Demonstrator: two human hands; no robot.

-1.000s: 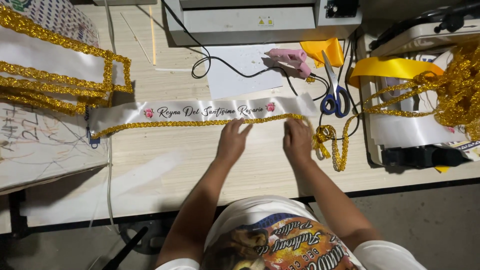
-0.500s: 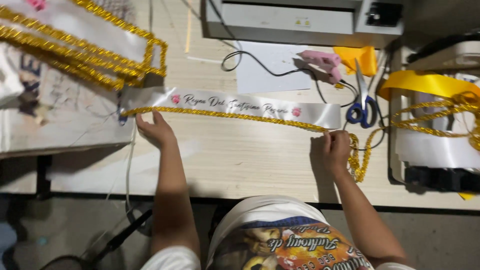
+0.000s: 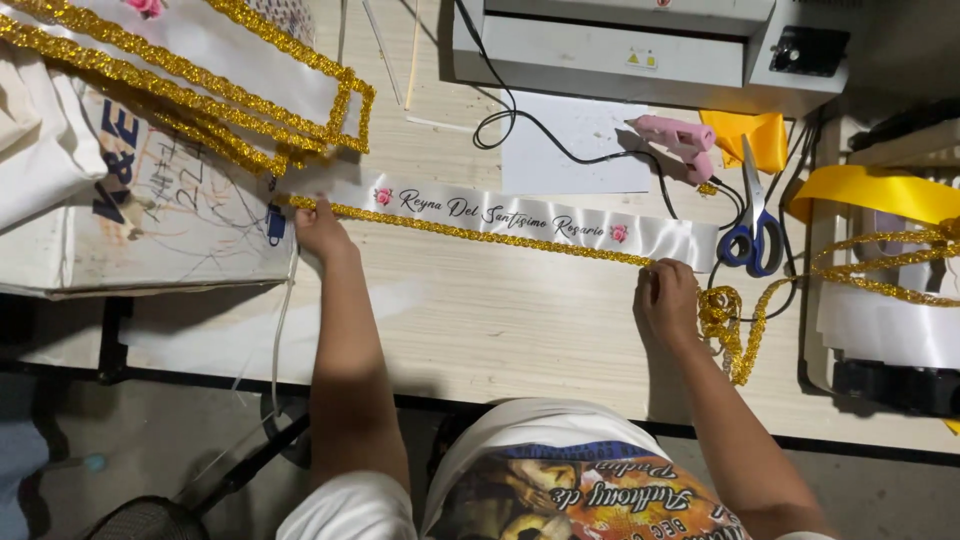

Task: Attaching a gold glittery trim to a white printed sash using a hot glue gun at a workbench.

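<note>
A: Start with the big items. Your counter (image 3: 480, 330), pale wood grain, carried a grey machine (image 3: 640, 45) along its far edge and a stack of white sashes with gold edging (image 3: 200, 75) at far left.

B: And the work piece?

A: The white sash (image 3: 500, 215) lay flat across the middle of the counter, running from upper left down to the right, pink roses at each end of its script. The gold trim (image 3: 480, 235) followed its near edge.

B: What changed?

A: A second earlier both your hands sat close together at mid-sash. Then you spread them. Your left hand (image 3: 320, 228) pressed flat, fingers open, on the trim at the sash's left end. Your right hand (image 3: 668, 298) sat at the right end, fingers curled down on the trim; whether it pinched or merely pressed, I could not tell.

B: Meaning?

A: I judged the trim was seated along the whole near edge, with the pressing moved out to the ends.

B: Smaller things?

A: Loose trim (image 3: 730, 325) bunched just beside your right hand. Blue-handled scissors (image 3: 752, 225) lay near the sash's right end, a pink glue gun (image 3: 675, 140) beyond them, white paper (image 3: 580, 150) beside it, and yellow ribbon (image 3: 870, 190) at right.
</note>
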